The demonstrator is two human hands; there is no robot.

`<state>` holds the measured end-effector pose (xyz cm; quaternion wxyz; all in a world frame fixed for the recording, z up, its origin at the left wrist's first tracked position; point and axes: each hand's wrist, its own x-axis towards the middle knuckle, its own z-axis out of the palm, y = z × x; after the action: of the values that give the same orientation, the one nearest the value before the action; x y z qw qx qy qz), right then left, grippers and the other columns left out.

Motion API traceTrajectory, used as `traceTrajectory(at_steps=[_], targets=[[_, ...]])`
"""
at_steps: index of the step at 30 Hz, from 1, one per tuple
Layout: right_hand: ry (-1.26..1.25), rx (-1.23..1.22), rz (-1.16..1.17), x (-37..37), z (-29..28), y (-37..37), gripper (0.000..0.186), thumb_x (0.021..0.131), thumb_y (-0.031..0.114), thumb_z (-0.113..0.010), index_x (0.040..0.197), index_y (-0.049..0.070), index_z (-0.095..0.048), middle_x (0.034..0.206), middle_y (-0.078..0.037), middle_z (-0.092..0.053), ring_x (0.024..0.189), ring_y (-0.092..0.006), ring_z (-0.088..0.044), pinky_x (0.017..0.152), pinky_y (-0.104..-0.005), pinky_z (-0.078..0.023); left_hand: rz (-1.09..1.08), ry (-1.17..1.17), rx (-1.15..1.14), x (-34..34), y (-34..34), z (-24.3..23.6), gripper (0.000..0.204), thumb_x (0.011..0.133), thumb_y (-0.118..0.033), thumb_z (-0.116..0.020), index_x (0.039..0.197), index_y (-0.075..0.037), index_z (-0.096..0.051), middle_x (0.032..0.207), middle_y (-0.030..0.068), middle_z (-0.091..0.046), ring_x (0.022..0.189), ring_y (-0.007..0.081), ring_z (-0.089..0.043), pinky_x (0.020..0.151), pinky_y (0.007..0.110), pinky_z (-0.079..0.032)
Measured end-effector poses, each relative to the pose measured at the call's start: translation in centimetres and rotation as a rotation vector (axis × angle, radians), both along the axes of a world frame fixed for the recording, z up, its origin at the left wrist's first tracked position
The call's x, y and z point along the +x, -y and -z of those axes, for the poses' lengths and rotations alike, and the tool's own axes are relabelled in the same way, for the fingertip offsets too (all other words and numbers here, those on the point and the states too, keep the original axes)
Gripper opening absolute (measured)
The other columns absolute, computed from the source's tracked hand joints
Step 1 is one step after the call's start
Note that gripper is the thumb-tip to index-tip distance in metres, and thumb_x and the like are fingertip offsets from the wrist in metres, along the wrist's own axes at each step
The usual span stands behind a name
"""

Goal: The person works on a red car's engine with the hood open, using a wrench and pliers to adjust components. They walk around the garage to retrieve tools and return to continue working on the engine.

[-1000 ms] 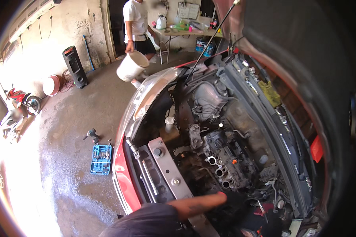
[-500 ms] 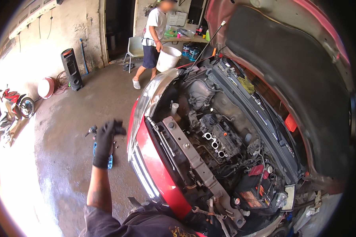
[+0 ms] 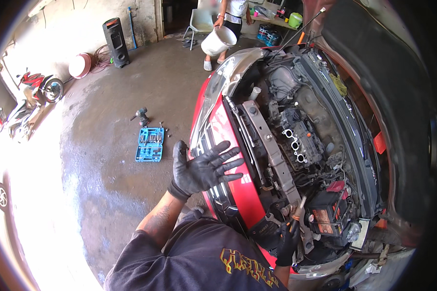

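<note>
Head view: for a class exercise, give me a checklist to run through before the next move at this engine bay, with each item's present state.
1. Left hand free: ok; gloved, fingers spread, holding nothing.
2. Right hand secure on the slim tool: cannot tell; it seems to hold it, but the grip is partly hidden.
3. Hood raised: ok; it stands open.
4. Prop rod seated at both ends: cannot tell; its lower end is unclear.
5. Round engine ports covered: not ok; three stand uncovered.
6. Blue tool case closed: not ok; it lies open on the floor.
</note>
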<state>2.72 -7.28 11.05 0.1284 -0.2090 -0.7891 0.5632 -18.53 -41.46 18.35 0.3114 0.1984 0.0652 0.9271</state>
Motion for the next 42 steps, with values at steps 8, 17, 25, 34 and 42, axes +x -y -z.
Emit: traceTrajectory(at_steps=[8,17,25,34,42], targets=[[-0.229,-0.531,0.519,4.0,3.3,-0.7,0.013,0.098,0.014,-0.063,0.109,0.017,-0.057,0.096,0.000,-0.052,0.085,-0.0095,-0.055,0.070,-0.0257,-0.048,-0.046,-0.096,-0.330,-2.5,-2.3,4.1,0.078,0.102,-0.066,-0.032,0.137,0.000,-0.057,0.136,0.0224,-0.061,0.127,0.0358,-0.058,0.114,0.053,-0.037],[-0.067,0.389,0.533,10.0,4.0,-8.7,0.019,0.088,0.009,-0.068,0.104,0.003,-0.059,0.083,-0.001,-0.056,0.076,-0.0102,-0.054,0.068,-0.0311,-0.047,-0.597,-0.616,-1.164,-6.9,-11.7,8.8,0.035,0.107,-0.026,-0.050,0.105,0.004,-0.070,0.090,0.0084,-0.072,0.082,0.0174,-0.066,0.078,0.033,-0.051],[0.216,0.609,0.612,10.7,3.8,-10.5,0.035,0.081,0.022,-0.076,0.107,0.002,-0.067,0.099,-0.018,-0.071,0.091,-0.0337,-0.071,0.077,-0.0438,-0.054,-1.173,-1.383,-1.493,-9.5,-17.2,15.2,0.024,0.097,-0.022,-0.054,0.089,-0.003,-0.068,0.093,0.0146,-0.070,0.092,0.0340,-0.065,0.083,0.048,-0.048],[-0.012,0.763,0.572,8.8,6.5,-8.2,0.033,0.077,0.019,-0.078,0.101,0.002,-0.063,0.092,-0.015,-0.065,0.085,-0.0313,-0.066,0.076,-0.0420,-0.051,-0.976,-1.281,-1.306,-9.3,-17.1,14.0,0.020,0.097,-0.016,-0.055,0.099,-0.001,-0.067,0.094,0.0179,-0.068,0.086,0.0368,-0.063,0.079,0.048,-0.049],[0.070,0.953,0.514,7.5,11.2,-7.1,0.038,0.081,0.027,-0.070,0.108,0.002,-0.062,0.097,-0.018,-0.062,0.095,-0.0396,-0.059,0.082,-0.0516,-0.046,-0.443,-1.842,-0.936,-3.4,-22.3,13.5,0.042,0.078,-0.031,-0.076,0.117,-0.017,-0.072,0.095,0.0124,-0.070,0.077,0.0335,-0.067,0.069,0.047,-0.052]])
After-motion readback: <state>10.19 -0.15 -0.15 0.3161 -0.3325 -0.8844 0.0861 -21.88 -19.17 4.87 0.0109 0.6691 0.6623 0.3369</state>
